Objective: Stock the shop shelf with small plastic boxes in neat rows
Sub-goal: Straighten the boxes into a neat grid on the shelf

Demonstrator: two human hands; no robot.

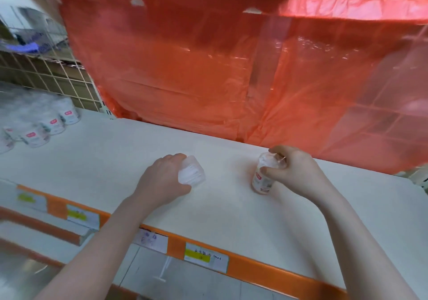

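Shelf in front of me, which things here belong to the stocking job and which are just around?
Job:
left hand gripping a clear box
right hand gripping a labelled box
white shelf
boxes already in rows, far left

Just around:
red plastic sheet
wire grid
price labels

Both bare forearms reach forward from the bottom of the view, the left one coming in from the lower left and the right one from the lower right, and they stay well apart. The left hand (163,179) is turned with its back upward, the wrist a little bent, and its fingers curl down around a small clear box (191,172), the thumb low at the near side. The right hand (293,172) is held more upright, knuckles toward the far side, and it pinches a small labelled box (262,180) between the thumb in front and the fingers curled over the top.
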